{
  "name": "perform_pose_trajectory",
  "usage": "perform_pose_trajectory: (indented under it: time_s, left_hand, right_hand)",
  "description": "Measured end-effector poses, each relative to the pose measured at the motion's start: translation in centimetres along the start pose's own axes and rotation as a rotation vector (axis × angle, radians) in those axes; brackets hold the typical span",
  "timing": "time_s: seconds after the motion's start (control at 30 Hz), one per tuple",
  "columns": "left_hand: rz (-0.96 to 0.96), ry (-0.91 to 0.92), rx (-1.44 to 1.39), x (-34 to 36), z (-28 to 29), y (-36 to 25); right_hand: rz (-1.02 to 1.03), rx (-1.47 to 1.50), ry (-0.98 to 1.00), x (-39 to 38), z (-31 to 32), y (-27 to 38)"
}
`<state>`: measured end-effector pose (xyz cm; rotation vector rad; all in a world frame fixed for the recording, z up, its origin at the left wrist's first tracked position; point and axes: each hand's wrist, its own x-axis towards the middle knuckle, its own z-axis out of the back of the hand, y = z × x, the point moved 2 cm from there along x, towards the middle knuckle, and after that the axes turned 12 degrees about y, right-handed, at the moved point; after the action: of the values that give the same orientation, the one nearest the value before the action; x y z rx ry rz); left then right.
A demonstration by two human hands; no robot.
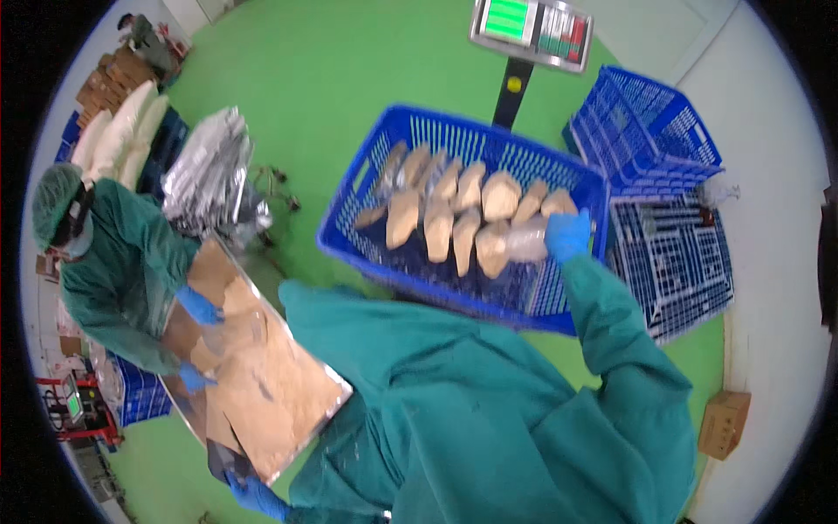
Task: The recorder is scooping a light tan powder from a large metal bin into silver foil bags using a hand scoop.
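My right hand (568,236), in a blue glove, is closed on the gathered clear top of a plastic bag of tan powder (493,251). That bag is at the right end of the near row inside a large blue crate (454,301). Several similar bags (438,231) lean in rows there. At lower left, my left hand (258,498) has its fingers curled at the edge of a dark flat piece (229,460). This piece lies at the near corner of a metal tray (336,393) spread with tan powder (271,397). Whether it is a scoop is unclear.
Across the tray, a co-worker in green has both gloved hands (201,307) over the powder. A scale display (530,31) rises behind the crate. Another blue crate (642,131) stands at right, above a blue slatted base (672,262). Silver bags (212,170) are piled at left.
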<state>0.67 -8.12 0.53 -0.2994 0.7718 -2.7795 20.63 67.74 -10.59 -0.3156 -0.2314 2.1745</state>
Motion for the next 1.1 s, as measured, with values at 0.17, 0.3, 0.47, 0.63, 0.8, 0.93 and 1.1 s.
perform_pose_trajectory:
  time_s: [0.17, 0.3, 0.47, 0.63, 0.8, 0.93, 1.1]
  left_hand:
    - [0.03, -0.066, 0.079, -0.6, 0.0, -1.4]
    - [-0.004, -0.117, 0.062, -0.1, -0.1, 0.0]
    - [-0.13, -0.171, 0.064, 0.5, -0.3, 0.4]
    - [-0.161, -0.051, -0.369, 1.0, -1.0, 0.8]
    - [-0.036, -0.178, -0.169, 2.3, -0.9, 6.0]
    - [0.101, -0.224, -0.104, 6.1, -2.9, 10.5]
    - [0.151, -0.246, -0.155, 9.8, -6.2, 14.0]
  right_hand:
    - [-0.092, 0.106, 0.249, -0.6, 1.7, -0.7]
    - [-0.017, 0.304, 0.274, -0.8, 4.7, 0.4]
    - [0.308, 0.591, 0.159, -0.1, 8.8, 6.4]
    - [0.781, 0.768, 0.143, -1.4, 14.9, 20.3]
    - [1.39, 0.592, 0.302, -11.0, 21.7, 38.1]
    - [1.61, -0.004, 0.051, -18.9, 21.6, 50.9]
    - [1.684, -0.599, -0.547, -20.9, 12.9, 67.2]
